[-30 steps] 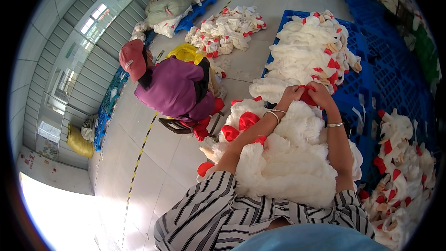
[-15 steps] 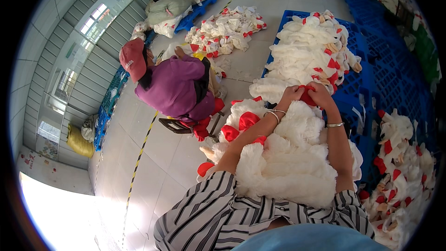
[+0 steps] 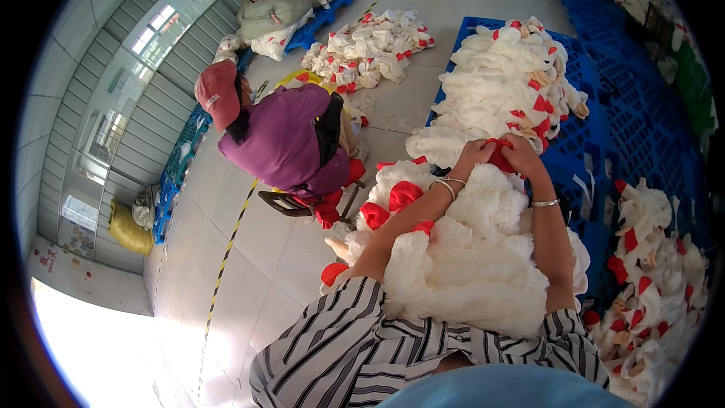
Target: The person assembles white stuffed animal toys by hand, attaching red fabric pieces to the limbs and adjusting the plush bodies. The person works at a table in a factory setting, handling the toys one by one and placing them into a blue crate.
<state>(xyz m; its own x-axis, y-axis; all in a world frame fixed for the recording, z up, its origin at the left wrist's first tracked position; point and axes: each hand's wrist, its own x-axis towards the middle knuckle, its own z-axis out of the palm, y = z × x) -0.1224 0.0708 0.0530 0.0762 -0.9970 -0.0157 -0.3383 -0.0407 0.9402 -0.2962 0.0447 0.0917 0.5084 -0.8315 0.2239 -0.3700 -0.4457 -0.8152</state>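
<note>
A small red fabric piece (image 3: 500, 157) is pinched between the left hand (image 3: 474, 156) and the right hand (image 3: 522, 159), both closed on it, at the far top of a big heap of white fluffy plush pieces (image 3: 468, 272) that is cradled between the forearms and rests against the striped shirt (image 3: 355, 347). The plush is judged to be light, soft and easily squashed, apt to slump or slide off the heap if tilted; the red piece looks thin and limp, so it is best taken at its edge with the fingertips, as it is held here. More red trims (image 3: 389, 204) are seen poking out on the left side of the heap. Beyond the hands, another pile of white plush (image 3: 502, 91) is laid on a blue pallet (image 3: 627, 128), and a further pile (image 3: 657, 287) is stacked at the right. A seated person in a purple top (image 3: 283, 143) with a red cap is placed close at the left on the floor (image 3: 249, 272), with a third pile (image 3: 374, 49) spread beyond. Reach to the left is crowded by that person; the heap itself hides whatever lies under it.
</note>
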